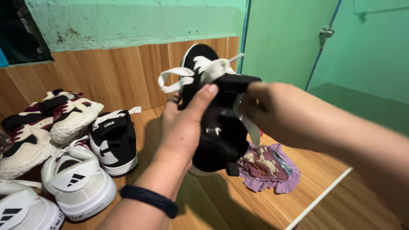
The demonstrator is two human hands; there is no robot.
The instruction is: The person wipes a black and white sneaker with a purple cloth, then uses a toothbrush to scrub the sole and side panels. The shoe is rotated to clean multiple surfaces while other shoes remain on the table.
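Black canvas shoe with white laces (215,140) sits grasped in the left hand (183,127). Right hand (272,113) pinches its lace, though its fingertips hide behind the shoe.

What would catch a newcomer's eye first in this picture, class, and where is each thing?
First, the black sneaker with white laces, held up mid-frame: the left hand has it in its grip and the right hand is at its tongue. Next, the pile of white and black shoes on the wooden floor at left, and a purple printed cloth under the raised sneaker.
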